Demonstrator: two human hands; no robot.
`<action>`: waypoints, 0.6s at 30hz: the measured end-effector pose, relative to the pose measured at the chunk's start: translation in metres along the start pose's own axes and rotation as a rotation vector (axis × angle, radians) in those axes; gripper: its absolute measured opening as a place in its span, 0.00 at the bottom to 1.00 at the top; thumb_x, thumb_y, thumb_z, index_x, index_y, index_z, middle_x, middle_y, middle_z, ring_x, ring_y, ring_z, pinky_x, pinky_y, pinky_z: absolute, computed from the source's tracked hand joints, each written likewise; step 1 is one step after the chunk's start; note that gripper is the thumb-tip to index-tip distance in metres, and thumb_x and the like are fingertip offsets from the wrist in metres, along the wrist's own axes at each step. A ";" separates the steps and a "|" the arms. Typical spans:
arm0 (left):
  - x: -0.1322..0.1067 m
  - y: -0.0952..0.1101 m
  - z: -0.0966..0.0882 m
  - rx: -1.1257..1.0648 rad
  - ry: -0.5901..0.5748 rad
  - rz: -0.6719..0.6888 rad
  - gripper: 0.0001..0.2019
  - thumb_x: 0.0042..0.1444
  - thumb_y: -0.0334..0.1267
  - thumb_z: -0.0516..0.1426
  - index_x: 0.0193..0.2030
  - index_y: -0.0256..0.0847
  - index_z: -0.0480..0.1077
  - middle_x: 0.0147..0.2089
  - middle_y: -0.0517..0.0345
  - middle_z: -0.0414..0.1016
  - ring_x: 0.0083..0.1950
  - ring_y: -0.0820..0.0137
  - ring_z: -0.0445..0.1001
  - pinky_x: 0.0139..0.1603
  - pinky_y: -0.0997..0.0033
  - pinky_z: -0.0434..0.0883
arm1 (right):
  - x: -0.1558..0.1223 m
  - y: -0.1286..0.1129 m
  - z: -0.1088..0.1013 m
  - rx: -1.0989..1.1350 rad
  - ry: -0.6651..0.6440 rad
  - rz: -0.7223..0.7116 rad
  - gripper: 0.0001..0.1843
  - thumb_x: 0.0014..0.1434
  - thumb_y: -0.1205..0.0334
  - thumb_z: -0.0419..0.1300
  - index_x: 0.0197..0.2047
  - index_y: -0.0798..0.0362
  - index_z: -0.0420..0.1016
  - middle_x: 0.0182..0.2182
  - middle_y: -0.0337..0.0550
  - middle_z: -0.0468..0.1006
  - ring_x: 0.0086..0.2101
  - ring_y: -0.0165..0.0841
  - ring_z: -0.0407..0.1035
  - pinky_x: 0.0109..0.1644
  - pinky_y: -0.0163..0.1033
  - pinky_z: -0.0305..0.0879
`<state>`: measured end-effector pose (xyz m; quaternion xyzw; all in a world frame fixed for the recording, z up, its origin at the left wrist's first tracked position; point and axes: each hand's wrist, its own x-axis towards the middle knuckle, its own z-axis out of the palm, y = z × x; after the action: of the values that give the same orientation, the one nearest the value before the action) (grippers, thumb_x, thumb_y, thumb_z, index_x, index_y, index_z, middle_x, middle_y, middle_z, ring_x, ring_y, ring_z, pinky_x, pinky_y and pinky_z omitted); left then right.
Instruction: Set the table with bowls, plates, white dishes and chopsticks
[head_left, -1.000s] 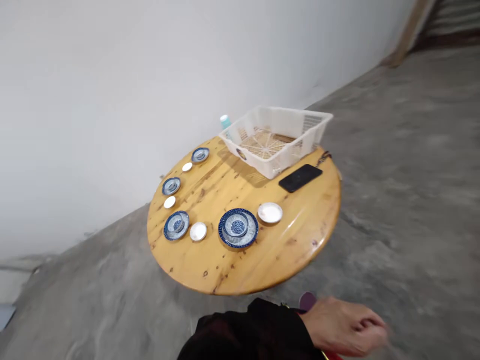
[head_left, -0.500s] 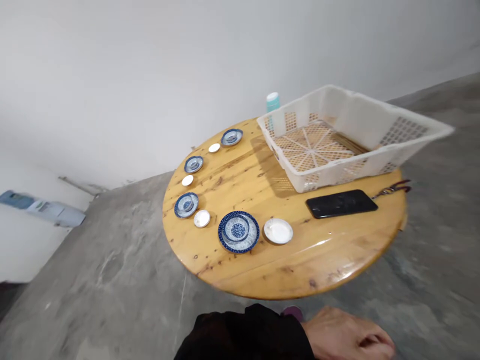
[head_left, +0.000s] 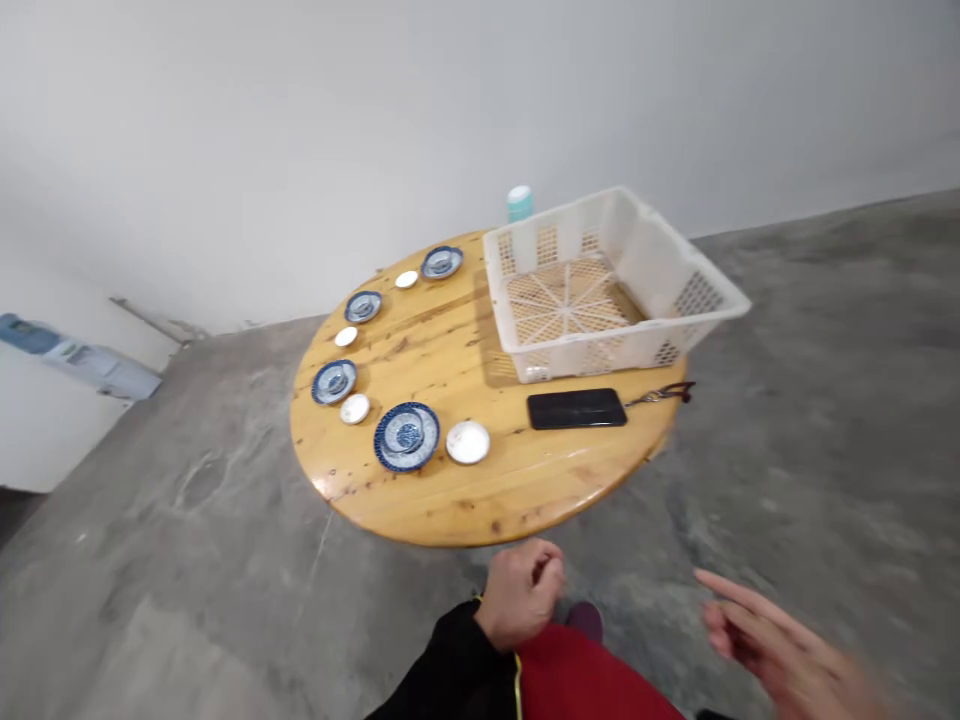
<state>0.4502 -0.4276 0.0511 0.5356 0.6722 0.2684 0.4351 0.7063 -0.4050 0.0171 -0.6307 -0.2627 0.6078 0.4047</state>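
Note:
My left hand (head_left: 521, 592) is curled into a loose fist in front of my body, just short of the table's near edge. Nothing shows inside it. Off to the right, over the floor, my right hand (head_left: 780, 645) is partly blurred, its index finger stretched out and the other fingers bent a little; it holds nothing I can see. Nearest to the hands on the round wooden table (head_left: 480, 505) are a white dish (head_left: 468, 442) and a blue-patterned bowl (head_left: 405, 432) resting on a blue-rimmed plate (head_left: 386, 456).
More blue bowl-and-plate sets (head_left: 334, 381) and small white dishes (head_left: 355, 408) line the table's left side. A white plastic basket (head_left: 615, 350) holds thin brown sticks (head_left: 624, 300). Near it are a black phone (head_left: 576, 409) with a strap and a teal-capped bottle (head_left: 520, 204).
My left hand has drawn back to the left, in front of my body. My right hand has come into view. The table and basket now appear further left as my view has shifted.

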 end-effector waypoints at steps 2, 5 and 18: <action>0.004 0.001 -0.004 -0.036 0.027 -0.011 0.12 0.66 0.40 0.51 0.45 0.40 0.74 0.34 0.57 0.81 0.32 0.70 0.79 0.36 0.74 0.73 | 0.009 -0.016 0.012 0.061 -0.029 0.079 0.30 0.33 0.40 0.76 0.38 0.50 0.87 0.25 0.46 0.76 0.23 0.36 0.67 0.27 0.42 0.69; 0.014 0.005 -0.011 -0.090 0.069 -0.004 0.13 0.66 0.42 0.51 0.46 0.40 0.74 0.35 0.56 0.80 0.33 0.70 0.79 0.37 0.74 0.73 | 0.022 -0.040 0.027 0.058 -0.058 0.078 0.28 0.32 0.44 0.77 0.35 0.52 0.86 0.24 0.45 0.76 0.23 0.34 0.67 0.27 0.40 0.68; 0.046 -0.030 -0.073 -0.148 0.196 -0.012 0.19 0.68 0.50 0.48 0.47 0.39 0.74 0.38 0.52 0.81 0.37 0.65 0.81 0.42 0.67 0.74 | 0.068 -0.220 0.055 -0.451 0.148 -0.505 0.27 0.40 0.40 0.67 0.40 0.49 0.81 0.31 0.48 0.83 0.31 0.42 0.76 0.41 0.47 0.74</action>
<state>0.3698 -0.3846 0.0474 0.4690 0.6932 0.3657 0.4072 0.6964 -0.2212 0.1655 -0.6615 -0.5083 0.3679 0.4108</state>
